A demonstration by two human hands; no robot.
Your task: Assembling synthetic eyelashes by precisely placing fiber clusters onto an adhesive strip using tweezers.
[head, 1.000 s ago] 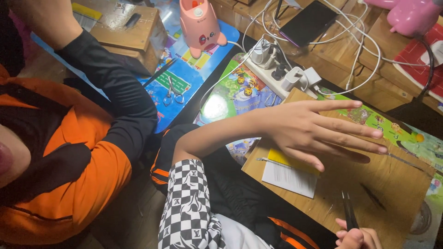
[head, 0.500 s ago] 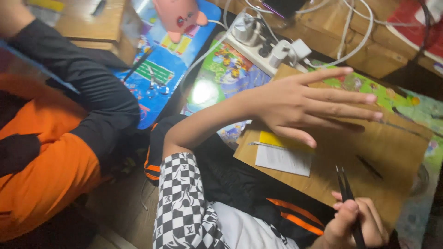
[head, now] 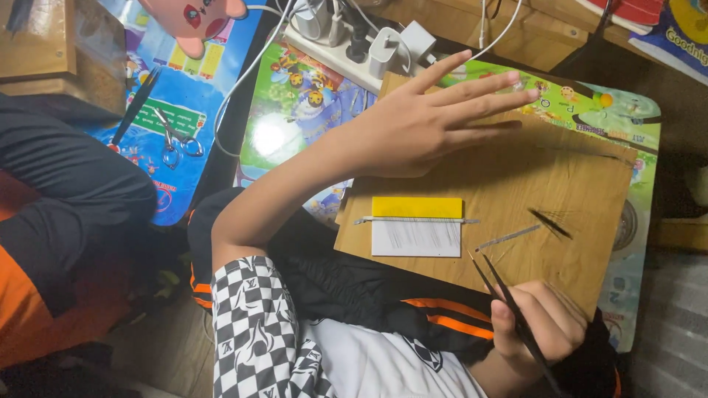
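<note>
Left hand (head: pixel 413 125): upper centre of the frame, palm down, fingers (head: pixel 479 92) spread apart and stretched toward the right, hovering or resting flat over the upper left part of the wooden board (head: pixel 575 191); holds nothing.
Right hand (head: pixel 542 324): lower right of the frame, at the board's near edge, fingers closed around black tweezers (head: pixel 509 302).
Tweezers: tips point up and left, onto the board, just right of the white card; tips slightly apart, nothing seen between them.
Wooden board: centre right, lying on a colourful cartoon-printed tabletop (head: pixel 295 110).
Card (head: pixel 417 227): centre of the board, yellow strip on top, white part below with fine dark lines, a thin strip across the seam.
Lash cluster (head: pixel 549 223): small dark tuft, right of the card, apart from both hands.
Thin pale strip (head: pixel 509 237): between card and tuft, slanted.
Power strip (head: pixel 354 44): top centre, white plugs and cables, just beyond the board.
Scissors (head: pixel 175 140): upper left, on a blue printed mat (head: pixel 192 81), beside a second dark pair of tweezers (head: pixel 136 107).
Pink toy (head: pixel 193 18): top left edge.
Another person: left edge, black sleeve (head: pixel 74 184) and orange garment.
</note>
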